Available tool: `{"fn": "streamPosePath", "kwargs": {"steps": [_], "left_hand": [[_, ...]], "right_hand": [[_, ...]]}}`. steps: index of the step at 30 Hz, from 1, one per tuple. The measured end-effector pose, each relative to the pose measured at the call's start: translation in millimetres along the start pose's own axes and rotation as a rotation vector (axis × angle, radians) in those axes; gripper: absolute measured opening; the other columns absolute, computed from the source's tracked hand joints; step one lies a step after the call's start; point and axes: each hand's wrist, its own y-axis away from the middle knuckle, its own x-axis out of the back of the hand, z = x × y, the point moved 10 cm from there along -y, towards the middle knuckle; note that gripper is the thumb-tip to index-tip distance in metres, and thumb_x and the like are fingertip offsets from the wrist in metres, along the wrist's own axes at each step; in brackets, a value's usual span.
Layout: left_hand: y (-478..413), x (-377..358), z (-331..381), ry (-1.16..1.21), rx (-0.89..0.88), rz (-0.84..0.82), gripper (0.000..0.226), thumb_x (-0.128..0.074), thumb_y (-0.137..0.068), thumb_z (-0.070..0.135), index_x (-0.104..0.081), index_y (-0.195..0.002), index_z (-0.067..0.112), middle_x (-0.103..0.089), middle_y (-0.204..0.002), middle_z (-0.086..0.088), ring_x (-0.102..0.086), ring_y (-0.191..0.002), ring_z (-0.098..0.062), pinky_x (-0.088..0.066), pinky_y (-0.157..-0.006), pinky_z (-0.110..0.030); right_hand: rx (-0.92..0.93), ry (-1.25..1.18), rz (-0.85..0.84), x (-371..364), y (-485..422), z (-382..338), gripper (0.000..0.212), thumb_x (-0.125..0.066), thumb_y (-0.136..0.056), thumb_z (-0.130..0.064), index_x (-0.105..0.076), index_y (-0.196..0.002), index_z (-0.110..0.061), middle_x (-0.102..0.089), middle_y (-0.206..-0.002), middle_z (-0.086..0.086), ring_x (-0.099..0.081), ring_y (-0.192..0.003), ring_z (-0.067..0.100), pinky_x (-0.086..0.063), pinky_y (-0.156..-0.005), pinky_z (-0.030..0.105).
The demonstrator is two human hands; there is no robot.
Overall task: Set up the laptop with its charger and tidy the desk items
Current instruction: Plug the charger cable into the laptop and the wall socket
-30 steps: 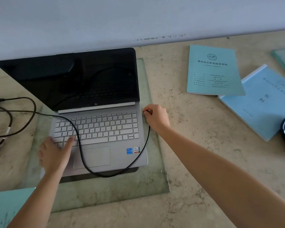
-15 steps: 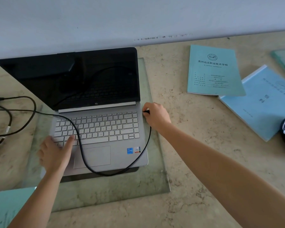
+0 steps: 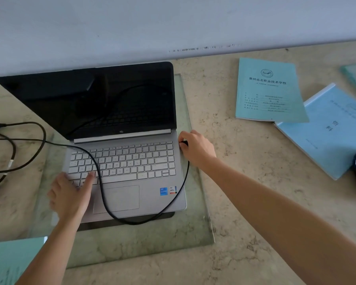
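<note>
The charger plug (image 3: 184,143) is pinched by R hand (image 3: 196,150) at laptop (image 3: 152,202) R edge; cable (image 3: 103,194) is draped over keyboard (image 3: 132,159). L hand (image 3: 70,196) is laid flat, relaxed, on it. Laptop is set on glass sheet (image 3: 152,239) on table (image 3: 245,182).

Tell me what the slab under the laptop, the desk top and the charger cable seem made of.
Slab: clear glass, greenish tint, the stone pattern shows through it. Desk top: probably polished stone or a stone-look surface, beige with mottled veins. Charger cable: black, lies in loose curves, likely rubber or plastic sheath.
</note>
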Motion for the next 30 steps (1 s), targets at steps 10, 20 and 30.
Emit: {"fn": "streamPosePath", "kwargs": {"steps": [10,20,30], "left_hand": [[-3,-4,-3,-0.01,-0.011,-0.003,0.066,-0.059,-0.08,0.054,-0.041,-0.118,0.003,-0.04,-0.135,-0.024,-0.035,-0.124,-0.042,-0.028,-0.103,-0.053],[-4,-4,-4,-0.028,-0.02,0.012,0.059,-0.06,-0.085,0.047,-0.04,-0.119,0.003,-0.041,-0.133,-0.025,-0.037,-0.122,-0.042,-0.029,-0.101,-0.054],[0,-2,-1,0.002,-0.027,-0.005,0.075,-0.05,-0.073,0.058,-0.04,-0.124,0.003,-0.039,-0.137,-0.025,-0.034,-0.126,-0.042,-0.026,-0.104,-0.054]], "right_hand": [[-0.05,-0.028,-0.067,-2,1,3,0.019,-0.054,-0.089,-0.013,-0.055,-0.107,-0.017,-0.058,-0.101,0.005,-0.061,-0.082,0.027,-0.056,-0.068,0.04],[-0.183,-0.209,-0.048,0,1,23,0.009,-0.061,-0.087,-0.017,-0.061,-0.095,-0.015,-0.067,-0.088,0.005,-0.063,-0.073,0.022,-0.055,-0.064,0.032],[-0.282,-0.469,0.079,1,3,36,0.01,-0.063,-0.084,-0.013,-0.066,-0.082,-0.022,-0.069,-0.079,0.0,-0.064,-0.067,0.018,-0.057,-0.07,0.031]]}}
